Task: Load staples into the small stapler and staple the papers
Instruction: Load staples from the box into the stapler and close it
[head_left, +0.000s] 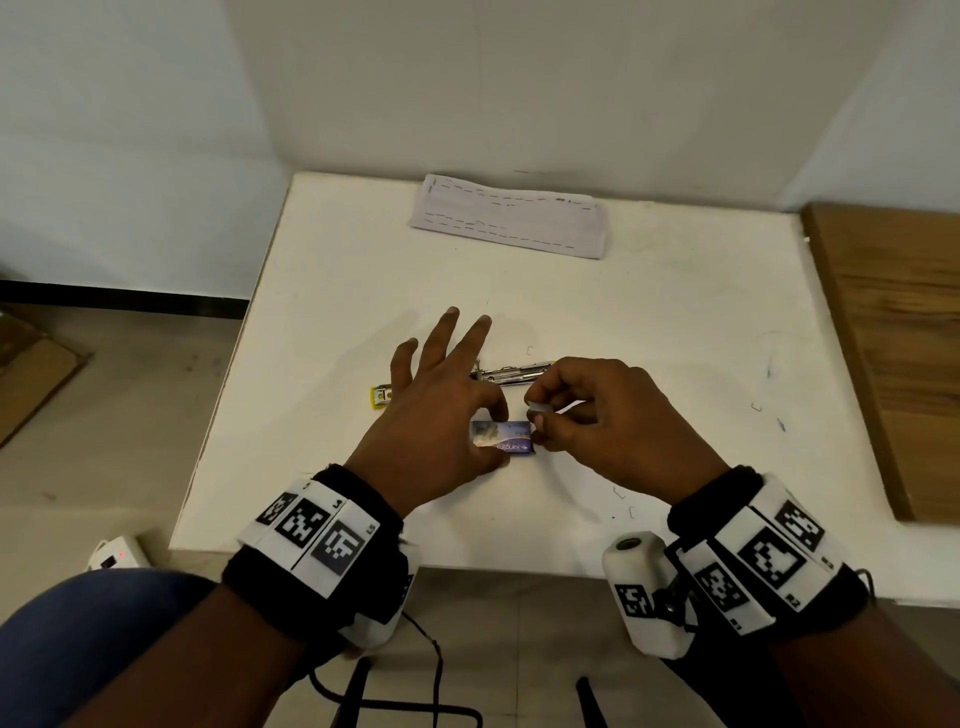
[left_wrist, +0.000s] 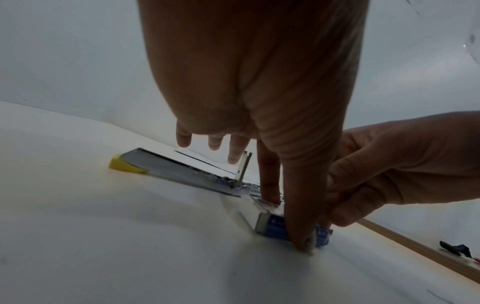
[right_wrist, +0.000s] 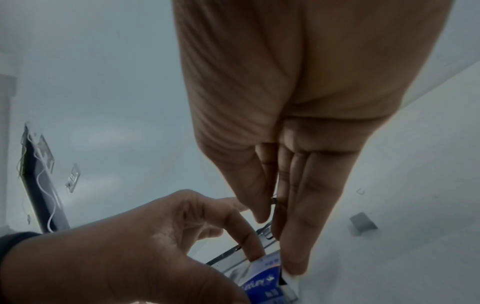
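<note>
Left hand (head_left: 441, 410) pinches staple box (head_left: 506, 437); right hand (head_left: 597, 410) pinches staple strip (head_left: 540, 407); stapler (head_left: 511, 373) half hidden.

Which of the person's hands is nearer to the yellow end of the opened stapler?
Left. The left hand lies just right of the stapler's yellow end, pinching the staple box. The right hand is farther right, beyond the box, holding a staple strip.

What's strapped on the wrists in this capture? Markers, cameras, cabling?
Both hands, left hand and right hand, are bare with no gloves. Each wrist wears a black fabric band carrying white blocks printed with black square fiducial tags. A white cylindrical camera pod sits beside the right wrist. A thin dark cable trails from the left wrist unit.
</note>
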